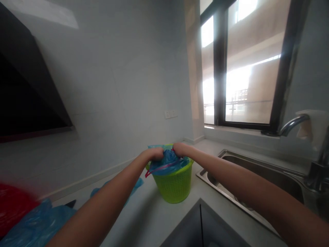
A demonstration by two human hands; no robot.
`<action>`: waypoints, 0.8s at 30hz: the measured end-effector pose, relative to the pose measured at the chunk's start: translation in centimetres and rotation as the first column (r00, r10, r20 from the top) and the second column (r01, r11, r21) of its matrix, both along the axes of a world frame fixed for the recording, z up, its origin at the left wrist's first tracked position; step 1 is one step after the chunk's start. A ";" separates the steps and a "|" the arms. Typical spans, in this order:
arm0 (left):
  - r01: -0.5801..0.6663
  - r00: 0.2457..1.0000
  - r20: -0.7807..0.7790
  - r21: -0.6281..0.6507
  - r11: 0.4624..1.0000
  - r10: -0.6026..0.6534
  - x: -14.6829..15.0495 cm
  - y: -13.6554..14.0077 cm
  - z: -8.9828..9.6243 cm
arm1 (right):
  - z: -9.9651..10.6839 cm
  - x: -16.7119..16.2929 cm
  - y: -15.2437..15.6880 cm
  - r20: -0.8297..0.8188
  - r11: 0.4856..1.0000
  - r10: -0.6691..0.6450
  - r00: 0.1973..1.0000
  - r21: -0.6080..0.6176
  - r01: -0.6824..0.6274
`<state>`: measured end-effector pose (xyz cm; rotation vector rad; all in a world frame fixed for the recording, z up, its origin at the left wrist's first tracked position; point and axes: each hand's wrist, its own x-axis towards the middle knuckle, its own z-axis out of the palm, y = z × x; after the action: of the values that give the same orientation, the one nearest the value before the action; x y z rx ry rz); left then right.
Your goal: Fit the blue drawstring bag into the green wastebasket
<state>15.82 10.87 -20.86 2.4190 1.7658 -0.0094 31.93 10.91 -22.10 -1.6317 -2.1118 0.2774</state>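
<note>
A bright green plastic basket (172,188) with mesh sides stands upright on the counter. Inside it and over its near rim lies a translucent blue plastic bag (167,167) with a pink-red drawstring. My left hand (156,154) is at the left side of the bag's mouth, its fingers curled and closed on the plastic. At the right side, my right hand (179,150) is closed on the bag too, close to the red drawstring. The fingertips of both hands are partly hidden by the bag and the basket.
Right of the basket is a steel sink (226,153) with a faucet (294,125) and a cloth over it. Blue plastic (38,223) and a red bag (15,206) lie at lower left. A wall socket (171,114) and a window (246,85) are behind.
</note>
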 end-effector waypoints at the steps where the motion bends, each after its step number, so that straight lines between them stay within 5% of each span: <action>1: -0.024 1.000 0.006 0.083 0.996 0.023 0.0 -0.2 0.1 | 0.4 0.3 0.3 0.027 0.999 -0.029 0.999 0.036 0.028; 4: -0.116 0.993 0.064 0.431 0.895 0.098 0.1 -1.0 0.3 | 1.4 1.7 0.6 0.062 0.985 -0.125 0.990 0.124 0.117; 6: -0.142 0.990 0.094 0.501 0.854 0.109 0.3 -1.1 0.5 | 1.7 2.8 0.4 0.054 0.973 -0.188 0.981 0.148 0.178; 10: 0.053 0.994 0.088 0.171 0.984 -0.069 1.0 -0.5 0.1 | 1.6 4.8 -0.6 0.004 0.939 -0.292 0.956 0.194 0.286; 13: 0.281 0.932 0.257 -0.072 0.957 -0.254 1.7 -0.7 -0.6 | 1.3 5.4 -1.0 -0.067 0.916 -0.332 0.941 0.217 0.338; 15: 0.347 0.885 0.394 -0.201 0.916 -0.248 2.1 -0.8 -0.9 | 1.1 5.5 -0.7 -0.085 0.924 -0.334 0.939 0.165 0.344; 17: 0.216 0.919 0.370 -0.180 0.960 -0.137 2.2 -0.4 -0.7 | 0.8 5.4 0.1 -0.077 0.936 -0.332 0.940 0.095 0.339; 19: -0.022 0.967 0.254 0.012 1.000 0.019 1.9 0.7 0.0 | 0.6 5.4 1.2 -0.064 0.941 -0.332 0.941 0.041 0.335; 24: -0.340 0.925 0.277 0.301 0.891 0.259 -0.8 4.7 1.8 | 0.3 6.6 4.7 -0.059 0.952 -0.306 0.950 -0.024 0.305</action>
<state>15.03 15.61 -19.06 2.1999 2.1528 0.6413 38.50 15.63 -21.80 -1.9020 -1.7817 0.2384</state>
